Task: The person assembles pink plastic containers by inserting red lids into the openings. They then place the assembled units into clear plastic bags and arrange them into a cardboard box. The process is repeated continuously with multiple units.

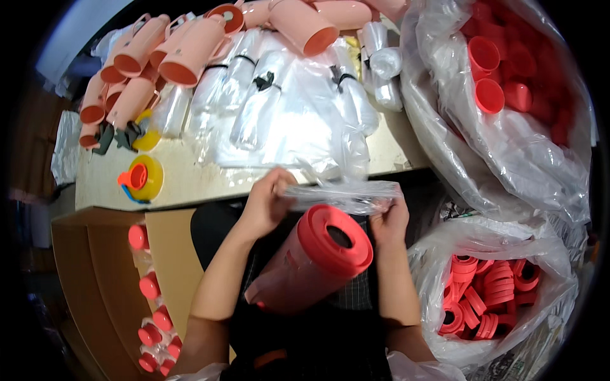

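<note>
Your left hand (270,198) and right hand (391,221) grip crinkled clear film (346,198) by opposite ends; a smooth red cylinder (295,270) tilts toward one o'clock; ring-shaped parts (499,284) lie at four o'clock.

A yellow disc (154,182) sits at nine o'clock on the tabletop (98,184), a cardboard box (95,267) at eight, red cups (484,54) at two.

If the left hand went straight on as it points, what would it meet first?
Past the clear plastic it holds, probably the flat clear bags on the table, though depth is unclear: the table's edge could come first.
</note>
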`<state>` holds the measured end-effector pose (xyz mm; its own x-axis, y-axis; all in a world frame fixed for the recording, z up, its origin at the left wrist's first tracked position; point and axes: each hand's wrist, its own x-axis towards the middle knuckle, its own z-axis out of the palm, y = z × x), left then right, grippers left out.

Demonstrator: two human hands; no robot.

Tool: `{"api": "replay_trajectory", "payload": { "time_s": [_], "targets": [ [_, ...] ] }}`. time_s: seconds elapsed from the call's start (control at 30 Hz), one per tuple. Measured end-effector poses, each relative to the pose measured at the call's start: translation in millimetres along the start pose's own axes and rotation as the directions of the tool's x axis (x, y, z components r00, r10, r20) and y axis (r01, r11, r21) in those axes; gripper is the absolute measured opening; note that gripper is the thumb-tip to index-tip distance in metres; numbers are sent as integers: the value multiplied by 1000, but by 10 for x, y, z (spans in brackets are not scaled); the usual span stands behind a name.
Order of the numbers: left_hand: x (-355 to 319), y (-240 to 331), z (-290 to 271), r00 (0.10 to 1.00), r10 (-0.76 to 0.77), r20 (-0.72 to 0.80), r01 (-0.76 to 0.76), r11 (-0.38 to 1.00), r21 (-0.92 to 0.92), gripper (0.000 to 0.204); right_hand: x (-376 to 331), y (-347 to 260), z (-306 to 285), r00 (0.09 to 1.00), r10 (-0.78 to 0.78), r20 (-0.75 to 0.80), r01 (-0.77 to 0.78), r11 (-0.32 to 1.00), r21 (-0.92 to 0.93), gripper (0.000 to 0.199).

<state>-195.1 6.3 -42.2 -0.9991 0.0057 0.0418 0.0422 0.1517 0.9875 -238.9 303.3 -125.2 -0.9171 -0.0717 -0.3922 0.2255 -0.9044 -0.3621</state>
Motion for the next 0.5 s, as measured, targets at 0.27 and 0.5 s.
{"api": "replay_trajectory", "payload": {
  "time_s": [0.27,0.5],
  "targets": [
    [-1225,406,-484,905,422,-53,-373,847,379,74,-1555,965,400,728,-182,662,670,-20,-742,40],
    [-2972,-318,-322,809,121,-575,263,799,540,53,-1825,1508,407,622,777,101,78,68,-995,64]
  ]
}}
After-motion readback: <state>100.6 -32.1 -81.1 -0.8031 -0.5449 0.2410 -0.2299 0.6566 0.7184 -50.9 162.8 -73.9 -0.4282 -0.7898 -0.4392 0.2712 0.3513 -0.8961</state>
